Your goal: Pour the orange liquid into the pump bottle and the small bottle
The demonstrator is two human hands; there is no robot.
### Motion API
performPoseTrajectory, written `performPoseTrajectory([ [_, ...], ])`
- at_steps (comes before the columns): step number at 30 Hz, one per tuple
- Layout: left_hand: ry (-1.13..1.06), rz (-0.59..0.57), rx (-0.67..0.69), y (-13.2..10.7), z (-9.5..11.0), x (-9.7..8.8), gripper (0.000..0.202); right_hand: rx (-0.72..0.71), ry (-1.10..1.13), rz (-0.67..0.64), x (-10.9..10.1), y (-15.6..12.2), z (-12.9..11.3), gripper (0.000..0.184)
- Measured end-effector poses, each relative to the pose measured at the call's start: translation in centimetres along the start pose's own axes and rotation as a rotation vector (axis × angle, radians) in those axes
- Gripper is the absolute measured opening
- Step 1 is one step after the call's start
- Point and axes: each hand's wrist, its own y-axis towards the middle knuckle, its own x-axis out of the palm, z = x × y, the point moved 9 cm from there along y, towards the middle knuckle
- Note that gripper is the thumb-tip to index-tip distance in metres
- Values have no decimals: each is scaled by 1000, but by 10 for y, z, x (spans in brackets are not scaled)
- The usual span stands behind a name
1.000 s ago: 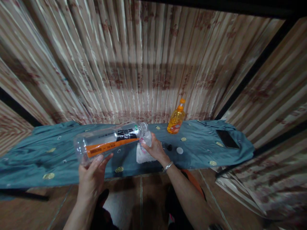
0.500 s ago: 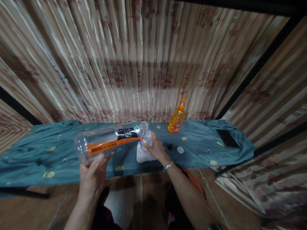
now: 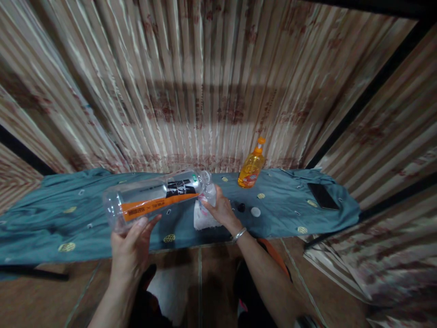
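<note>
My left hand (image 3: 131, 248) grips the base of a large clear plastic bottle (image 3: 155, 200) with an orange and black label, held nearly on its side, mouth to the right. The mouth sits over a small clear bottle (image 3: 210, 194) that my right hand (image 3: 220, 210) holds just above the teal cloth (image 3: 78, 218). A white rag (image 3: 202, 219) lies under my right hand. A bracelet is on my right wrist.
An orange pump bottle (image 3: 251, 166) stands at the back of the cloth-covered bench. A black cap (image 3: 241, 207) and a white cap (image 3: 255, 211) lie right of my hand. A dark phone (image 3: 322, 196) lies at the far right. A striped curtain hangs behind.
Both hands and the bottles keep nearly the same pose; the view has shifted slightly, and the large bottle sits a little higher in the picture.
</note>
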Motion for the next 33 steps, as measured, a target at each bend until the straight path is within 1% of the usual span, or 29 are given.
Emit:
performPoseTrajectory([
  [6, -7, -2, 15, 1, -1, -2, 36, 0, 6, -7, 1, 0, 0, 69],
  [9, -12, -26, 10, 2, -1, -1, 36, 1, 6, -5, -1, 0, -1, 68],
  [12, -14, -55, 15, 2, 0, 2, 35, 2, 9, -7, -1, 0, -2, 68],
  [17, 11, -60, 41, -2, 4, 6, 32, -3, 9, -16, 0, 1, -1, 68],
  [22, 10, -98, 70, -4, 7, 13, 37, 0, 10, -13, 0, 1, -1, 68],
  [25, 5, -94, 59, -4, 6, 14, 42, 1, 9, -16, 0, 1, -1, 68],
  [33, 20, -80, 53, -4, 7, 12, 36, 9, 3, -18, -1, 0, -2, 67],
])
